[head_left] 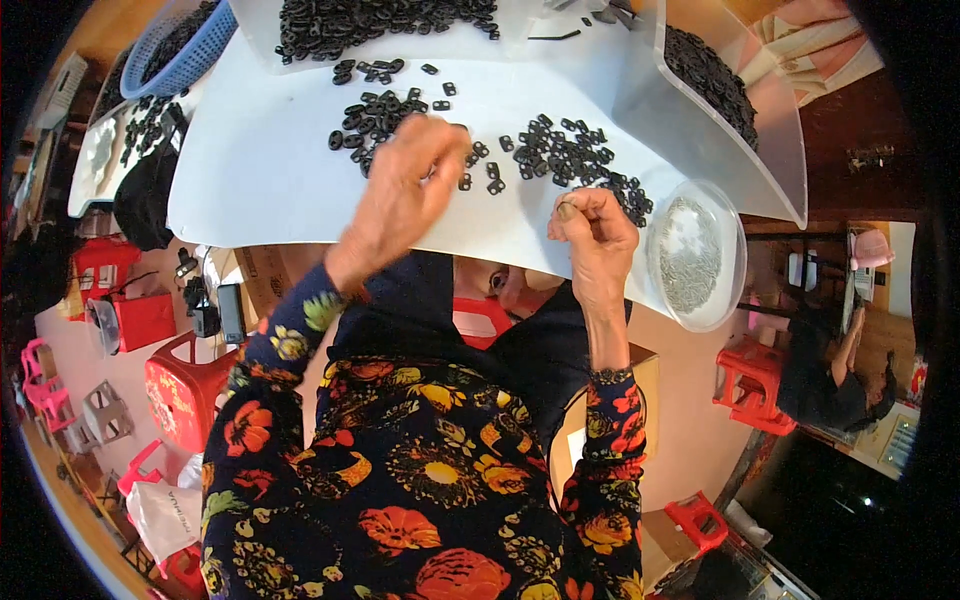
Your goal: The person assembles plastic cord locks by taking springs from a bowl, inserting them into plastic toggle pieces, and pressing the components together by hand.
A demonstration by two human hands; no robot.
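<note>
My left hand (pixel 412 175) is over the left-hand pile of small black plastic pieces (pixel 375 115), its fingers curled inward. What it may hold is hidden under the knuckles. My right hand (pixel 598 230) is at the table's near edge, thumb and forefinger pinched together; anything between them is too small to make out. Just beyond it is a second pile of the black pieces (pixel 560 152), some of which show small holes. A few loose black pieces (pixel 494 178) lie between the hands. To the right, a round clear dish (pixel 738 255) contains many thin silvery metal pins (pixel 688 262).
A clear bin (pixel 640 110) with black pieces stands tilted at the right, another clear bin (pixel 262 40) at the back. A blue basket (pixel 145 60) is far left. The white table (pixel 250 180) has a curved near edge. Red stools (pixel 180 390) stand on the floor.
</note>
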